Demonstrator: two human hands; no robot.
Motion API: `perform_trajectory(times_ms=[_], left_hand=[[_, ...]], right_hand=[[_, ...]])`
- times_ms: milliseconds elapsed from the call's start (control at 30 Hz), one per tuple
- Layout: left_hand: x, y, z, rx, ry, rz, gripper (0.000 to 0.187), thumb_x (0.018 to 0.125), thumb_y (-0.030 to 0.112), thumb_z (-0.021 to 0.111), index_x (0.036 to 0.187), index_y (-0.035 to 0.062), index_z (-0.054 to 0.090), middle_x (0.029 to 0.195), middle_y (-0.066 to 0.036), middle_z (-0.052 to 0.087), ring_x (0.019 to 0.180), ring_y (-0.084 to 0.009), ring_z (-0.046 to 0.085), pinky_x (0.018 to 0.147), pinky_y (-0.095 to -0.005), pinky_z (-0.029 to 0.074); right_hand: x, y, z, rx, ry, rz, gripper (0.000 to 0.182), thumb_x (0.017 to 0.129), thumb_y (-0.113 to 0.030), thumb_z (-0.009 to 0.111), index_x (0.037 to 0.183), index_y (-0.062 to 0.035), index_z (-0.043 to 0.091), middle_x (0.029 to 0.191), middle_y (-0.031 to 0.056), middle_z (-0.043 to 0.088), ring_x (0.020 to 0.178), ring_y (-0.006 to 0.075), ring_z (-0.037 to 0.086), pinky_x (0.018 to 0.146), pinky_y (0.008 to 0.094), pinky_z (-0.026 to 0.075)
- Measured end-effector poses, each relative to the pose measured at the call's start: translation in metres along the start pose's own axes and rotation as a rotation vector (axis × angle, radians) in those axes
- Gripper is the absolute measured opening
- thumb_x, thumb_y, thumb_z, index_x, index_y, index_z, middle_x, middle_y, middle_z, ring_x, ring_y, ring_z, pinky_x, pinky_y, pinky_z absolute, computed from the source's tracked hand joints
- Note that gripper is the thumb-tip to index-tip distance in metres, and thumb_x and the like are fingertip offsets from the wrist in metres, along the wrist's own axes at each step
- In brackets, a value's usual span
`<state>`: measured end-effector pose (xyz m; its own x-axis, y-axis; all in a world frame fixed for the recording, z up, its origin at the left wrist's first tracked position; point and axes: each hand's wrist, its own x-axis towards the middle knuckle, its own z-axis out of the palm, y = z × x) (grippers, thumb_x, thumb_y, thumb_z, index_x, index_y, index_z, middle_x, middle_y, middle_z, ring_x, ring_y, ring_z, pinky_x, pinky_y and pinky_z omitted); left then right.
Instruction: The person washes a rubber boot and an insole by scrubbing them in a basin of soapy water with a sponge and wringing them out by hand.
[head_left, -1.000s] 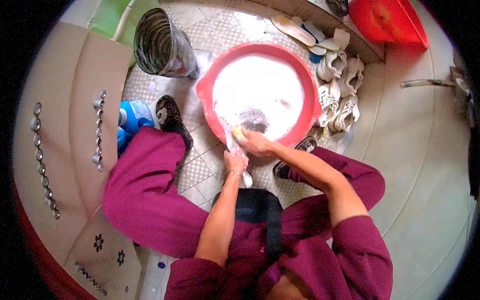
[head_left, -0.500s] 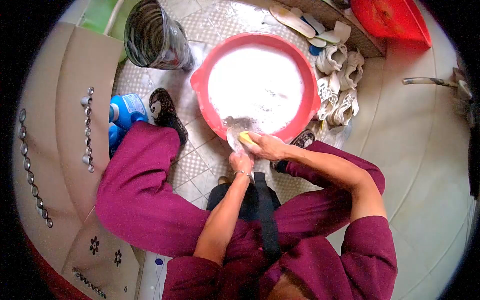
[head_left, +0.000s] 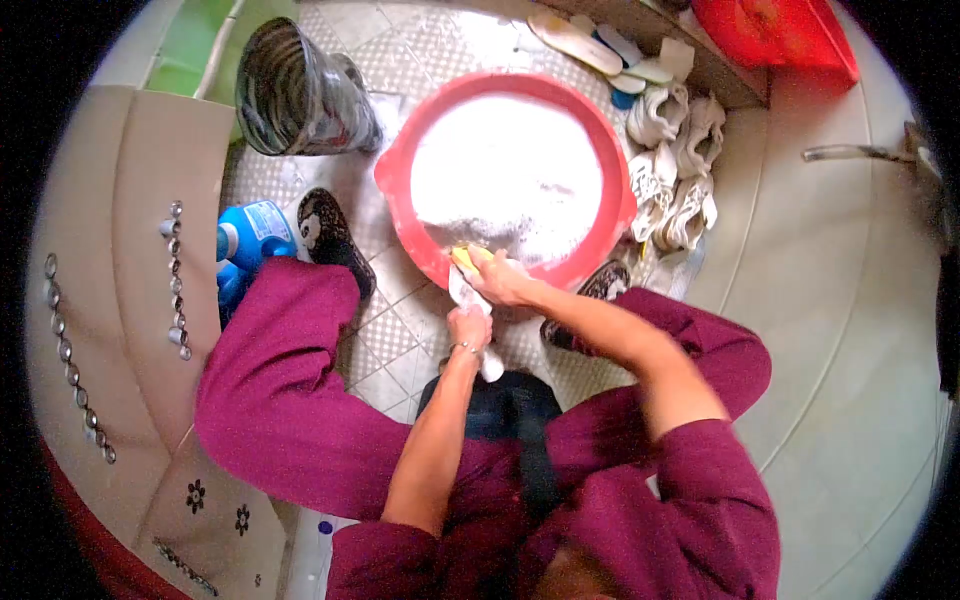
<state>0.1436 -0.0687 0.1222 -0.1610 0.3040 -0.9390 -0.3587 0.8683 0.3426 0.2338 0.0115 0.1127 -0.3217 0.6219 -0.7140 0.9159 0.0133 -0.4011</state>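
My left hand (head_left: 469, 327) is closed around the middle of a slim white insole (head_left: 491, 366), whose rounded lower end shows below the wrist. The upper part reaches the near rim of a red basin (head_left: 407, 222). In my right hand (head_left: 503, 281) is a yellow sponge (head_left: 466, 258), pressed against the insole's upper end with the fingers over it. White suds (head_left: 510, 160) fill the basin, with darker water along its near side.
Wet white shoes (head_left: 690, 140) stand right of the basin, below several loose insoles (head_left: 575, 43). A dark patterned bin (head_left: 300, 100) is at upper left, blue bottles (head_left: 258, 232) beside my left knee. A red container (head_left: 780, 35) sits at upper right.
My right hand and the yellow sponge have moved slightly left and up along the insole. The left hand has shifted a little left and down, and the insole's lower end now shows.
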Motion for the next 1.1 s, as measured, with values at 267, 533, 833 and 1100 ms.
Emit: perform_trajectory(times_ms=[267,533,833,1100], left_hand=[[0.002,0.018,-0.014,0.106,-0.112,-0.022,0.013,0.079,0.014,0.046,0.072,0.0036,0.046,0.047,-0.005,0.044,0.031,-0.0111,0.036,0.028,-0.0247,0.026],[0.006,0.022,-0.014,0.135,-0.014,-0.019,0.017,0.078,0.015,0.047,0.064,0.004,0.046,0.046,-0.004,0.045,0.031,-0.0103,0.037,0.028,-0.0246,0.026],[0.018,0.008,-0.016,0.228,-0.076,-0.017,0.02,0.081,0.015,0.043,0.066,0.0019,0.049,0.047,-0.005,0.046,0.03,-0.0134,0.039,0.028,-0.0277,0.028],[0.014,0.017,-0.012,0.165,-0.088,-0.069,0.017,0.081,0.013,0.039,0.068,0.0032,0.044,0.049,-0.006,0.046,0.033,-0.0124,0.038,0.028,-0.0257,0.028]], right_hand=[[0.065,0.075,0.018,0.037,0.308,-0.158,0.043,0.08,-0.033,0.043,0.119,-0.0158,0.034,0.092,0.0281,0.05,0.084,0.0387,0.053,0.069,0.0459,0.044],[-0.038,0.034,-0.059,0.278,0.296,-0.113,0.056,0.08,-0.034,0.044,0.127,-0.0133,0.023,0.089,0.0277,0.051,0.086,0.0397,0.052,0.072,0.0461,0.041],[0.009,0.006,0.004,0.257,0.012,-0.041,0.049,0.081,-0.032,0.04,0.116,0.0019,0.033,0.088,0.0293,0.053,0.081,0.0446,0.051,0.073,0.0452,0.041],[-0.056,0.001,-0.025,0.308,-0.033,-0.297,0.044,0.081,-0.034,0.039,0.114,-0.0043,0.036,0.091,0.0276,0.053,0.084,0.0421,0.052,0.071,0.0466,0.041]])
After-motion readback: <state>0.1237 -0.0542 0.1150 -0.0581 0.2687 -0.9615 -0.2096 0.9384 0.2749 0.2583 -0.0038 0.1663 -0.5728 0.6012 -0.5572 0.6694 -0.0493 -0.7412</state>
